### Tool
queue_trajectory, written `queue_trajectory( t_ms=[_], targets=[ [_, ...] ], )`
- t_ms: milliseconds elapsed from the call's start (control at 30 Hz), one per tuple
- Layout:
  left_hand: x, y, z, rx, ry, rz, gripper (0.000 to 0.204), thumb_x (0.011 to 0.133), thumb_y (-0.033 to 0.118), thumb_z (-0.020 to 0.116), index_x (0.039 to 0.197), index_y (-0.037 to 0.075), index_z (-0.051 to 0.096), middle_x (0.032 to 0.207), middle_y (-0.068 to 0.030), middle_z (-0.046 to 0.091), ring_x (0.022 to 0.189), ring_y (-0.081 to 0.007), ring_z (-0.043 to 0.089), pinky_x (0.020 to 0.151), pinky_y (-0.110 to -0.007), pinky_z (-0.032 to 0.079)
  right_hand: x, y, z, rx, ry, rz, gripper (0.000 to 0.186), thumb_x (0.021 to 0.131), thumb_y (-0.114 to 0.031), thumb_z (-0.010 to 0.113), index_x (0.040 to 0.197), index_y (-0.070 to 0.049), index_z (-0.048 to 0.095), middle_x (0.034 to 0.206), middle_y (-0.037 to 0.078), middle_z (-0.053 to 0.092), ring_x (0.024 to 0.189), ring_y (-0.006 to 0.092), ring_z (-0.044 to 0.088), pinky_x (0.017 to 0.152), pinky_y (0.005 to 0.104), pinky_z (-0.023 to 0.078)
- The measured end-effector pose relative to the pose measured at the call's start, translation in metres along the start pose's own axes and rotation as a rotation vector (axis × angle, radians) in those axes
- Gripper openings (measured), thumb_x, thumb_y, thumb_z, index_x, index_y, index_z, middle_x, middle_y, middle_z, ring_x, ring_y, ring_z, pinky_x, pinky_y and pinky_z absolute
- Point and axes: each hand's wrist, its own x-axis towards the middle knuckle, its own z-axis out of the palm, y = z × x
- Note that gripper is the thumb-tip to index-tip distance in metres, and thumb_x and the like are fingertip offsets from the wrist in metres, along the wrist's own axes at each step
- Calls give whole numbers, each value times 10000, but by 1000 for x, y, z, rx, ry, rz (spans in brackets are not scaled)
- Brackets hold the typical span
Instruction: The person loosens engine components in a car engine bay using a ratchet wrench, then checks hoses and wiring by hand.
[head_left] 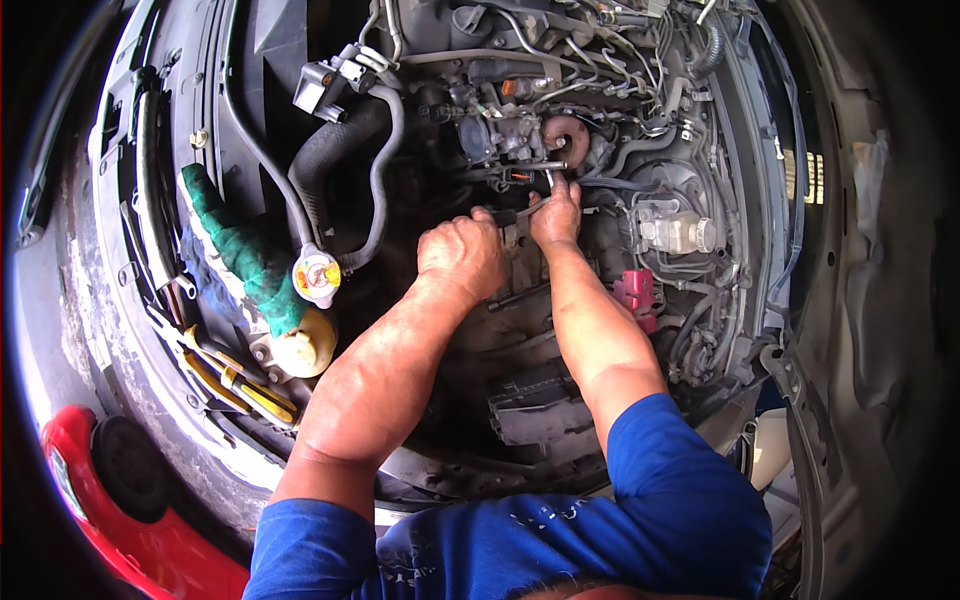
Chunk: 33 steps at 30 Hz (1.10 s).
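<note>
From where I stand, farthest to the left of the left hand's [462, 255] fingers, and well below them, a red car [165, 545] shows beyond the edge of the engine bay. Nearer in, still left of and lower than those fingers, a hand tool with yellow grips [262, 398] lies along the front edge. Just up from it, a green cloth-like bundle [235, 245] slants toward the left forearm, its lower end against a pale rounded piece [304, 345]. Between the bundle and the left fingers I see a round cap with a yellow and red label [317, 275], and above it a thick black hose [322, 180] and a thinner grey hose [392, 170] bend downward. The left fingers are curled under into a fist, knuckles up; what they close on is hidden, so I cannot tell whether they grip anything. Just right of them, the right hand [556, 218] has its fingers drawn together on a slim metal piece [550, 178], which pokes up at their tips, close under a short metal bar [540, 166]. A rust-coloured ring [568, 140] sits just above those fingertips. Right of the right fingers and lower, beside the forearm, is a red plastic cover [635, 292]; farther right stands a whitish reservoir [675, 232].
</note>
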Motion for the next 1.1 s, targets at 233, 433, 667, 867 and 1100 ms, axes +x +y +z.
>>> queue_trajectory(
  t_ms=[233, 433, 667, 867, 1100],
  targets=[
    [-1, 4, -4, 4, 123, 31, 289, 833, 161, 595, 1078, 9, 605, 1032, -176, 701, 967, -327, 710, 801, -432, 575, 4, 12, 4, 65, 119, -29, 512, 808, -117, 718, 1288, -12, 574, 1102, 226, 552, 1041, 424, 572, 900, 465, 478],
    [-3, 4, -13, -80, -19, -37, 321, 832, 204, 609, 1070, -9, 640, 989, -230, 708, 998, -363, 688, 851, -441, 555, 4, 3, 1, 8, 28, -45, 513, 797, -108, 718, 1277, 2, 574, 1118, 227, 545, 1053, 421, 566, 910, 454, 482],
    [-6, 11, -5, -3, -381, 249, 345, 831, 304, 598, 971, 12, 717, 1014, -195, 716, 1020, -359, 672, 899, -437, 534, 23, 27, 14, 1095, -100, 554, 257, 902, -65, 620, 1157, -68, 582, 863, 60, 604, 732, 194, 595, 628, 337, 498],
    [-6, 4, -7, -15, -349, 184, 289, 824, 164, 576, 1015, 28, 744, 1088, -195, 711, 1065, -339, 676, 906, -422, 543, 20, 22, 3, 1294, -228, 758, 267, 895, -27, 601, 1158, -70, 606, 799, 42, 600, 595, 114, 528, 471, 276, 417],
    [-6, 4, -7, -20, -304, 217, 285, 823, 161, 573, 1010, 28, 742, 1074, -198, 713, 1057, -339, 678, 903, -423, 544, 5, 33, 20, 850, 85, 161, 398, 851, -55, 674, 1240, 10, 622, 1067, 114, 648, 978, 269, 639, 890, 344, 508]
  ],
)
